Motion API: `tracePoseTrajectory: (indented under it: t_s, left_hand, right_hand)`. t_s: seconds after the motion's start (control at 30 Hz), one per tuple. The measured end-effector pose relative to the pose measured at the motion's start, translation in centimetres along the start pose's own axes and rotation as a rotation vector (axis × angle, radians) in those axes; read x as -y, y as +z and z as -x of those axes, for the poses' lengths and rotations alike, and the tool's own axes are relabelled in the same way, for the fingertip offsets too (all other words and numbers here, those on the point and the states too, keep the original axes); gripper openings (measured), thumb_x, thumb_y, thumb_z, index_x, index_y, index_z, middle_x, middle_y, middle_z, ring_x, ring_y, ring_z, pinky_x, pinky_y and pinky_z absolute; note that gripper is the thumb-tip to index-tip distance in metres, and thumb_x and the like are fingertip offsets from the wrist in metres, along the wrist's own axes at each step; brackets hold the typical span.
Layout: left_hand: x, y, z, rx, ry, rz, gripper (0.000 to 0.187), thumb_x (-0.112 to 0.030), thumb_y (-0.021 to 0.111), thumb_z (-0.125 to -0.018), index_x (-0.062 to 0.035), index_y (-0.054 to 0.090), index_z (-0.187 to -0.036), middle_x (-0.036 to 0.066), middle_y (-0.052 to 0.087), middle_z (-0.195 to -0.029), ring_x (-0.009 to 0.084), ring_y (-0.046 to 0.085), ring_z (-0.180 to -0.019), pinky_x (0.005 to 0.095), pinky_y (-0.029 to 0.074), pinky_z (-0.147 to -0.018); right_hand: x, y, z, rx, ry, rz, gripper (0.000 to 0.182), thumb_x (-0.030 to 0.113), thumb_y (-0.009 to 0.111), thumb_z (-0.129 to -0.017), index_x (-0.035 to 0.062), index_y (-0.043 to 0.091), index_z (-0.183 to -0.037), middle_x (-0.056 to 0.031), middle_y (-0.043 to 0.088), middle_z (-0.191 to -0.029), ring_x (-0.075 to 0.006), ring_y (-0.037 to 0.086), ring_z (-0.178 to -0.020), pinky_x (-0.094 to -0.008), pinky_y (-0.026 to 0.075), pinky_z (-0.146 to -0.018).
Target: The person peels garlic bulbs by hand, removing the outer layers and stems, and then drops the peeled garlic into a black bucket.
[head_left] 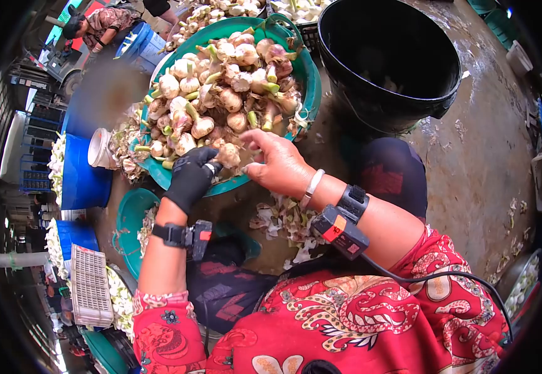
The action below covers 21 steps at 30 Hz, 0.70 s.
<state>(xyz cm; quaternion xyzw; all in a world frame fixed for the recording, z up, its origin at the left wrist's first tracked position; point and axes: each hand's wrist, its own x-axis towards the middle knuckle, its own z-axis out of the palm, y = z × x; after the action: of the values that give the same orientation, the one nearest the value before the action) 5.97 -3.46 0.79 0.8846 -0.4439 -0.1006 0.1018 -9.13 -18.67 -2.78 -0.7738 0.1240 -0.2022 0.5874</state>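
Observation:
My left hand [191, 176], in a black glove, is closed around a garlic bulb [228, 155] at the near edge of a green basin [313, 93]. My bare right hand [277, 161] is just right of that bulb, its thumb and fingers curved and apart, with nothing visible between them. Many garlic bulbs [230, 98] with short cut stems and loose papery skins fill the basin beyond both hands.
A large black bucket [371, 106] stands right of the basin. Garlic skins [293, 225] litter the floor below. Left are a smaller green basin [132, 212], blue tubs [90, 171] and a pale crate [91, 287]. Another person [99, 28] bends over at the upper left.

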Motion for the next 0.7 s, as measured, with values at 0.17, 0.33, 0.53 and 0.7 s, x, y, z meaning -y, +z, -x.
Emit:
tracePoseTrajectory:
  t_s: [0.17,0.33,0.53,0.7]
  left_hand:
    - [-3.0,-1.2,4.3,-0.073,-0.02,0.697,0.024,0.003,0.058,-0.082,0.0016,0.065,-0.105,0.009,0.065,-0.101,0.0167,0.061,-0.094,0.0294,0.05,-0.084]
    - [-1.0,-1.4,6.3,-0.427,-0.18,1.248,0.017,-0.005,0.056,-0.087,0.0018,0.065,-0.101,0.011,0.066,-0.102,0.0163,0.061,-0.096,0.0313,0.049,-0.085]
    - [-2.1,1.3,8.2,-0.122,-0.296,0.985,0.03,-0.018,0.061,-0.089,-0.0013,0.06,-0.114,0.004,0.065,-0.092,0.0122,0.061,-0.083,0.0269,0.05,-0.077]
    - [-5.2,1.6,6.6,-0.304,-0.2,1.508,0.035,-0.018,0.06,-0.091,-0.001,0.057,-0.121,0.005,0.064,-0.106,0.0133,0.061,-0.091,0.0265,0.051,-0.077]
  right_hand:
    - [1.4,0.1,-0.2,0.206,-0.045,-0.28,0.05,0.009,0.075,-0.063,0.0104,0.063,-0.111,-0.0086,0.059,-0.1,-0.0198,0.055,-0.094,-0.0326,0.046,-0.082]
    - [1.1,0.2,0.0,0.198,0.071,-0.356,0.048,0.008,0.073,-0.065,0.0041,0.061,-0.111,-0.0057,0.061,-0.095,-0.0152,0.058,-0.087,-0.0292,0.048,-0.078]
    - [0.3,0.5,0.0,0.395,0.422,-1.105,0.047,-0.004,0.064,-0.073,0.001,0.056,-0.119,-0.0061,0.062,-0.105,-0.0133,0.06,-0.093,-0.0281,0.05,-0.083]
    - [1.4,1.0,0.8,0.372,0.281,-0.897,0.053,-0.007,0.062,-0.075,0.0015,0.052,-0.126,-0.007,0.061,-0.111,-0.0135,0.06,-0.098,-0.0276,0.05,-0.085]
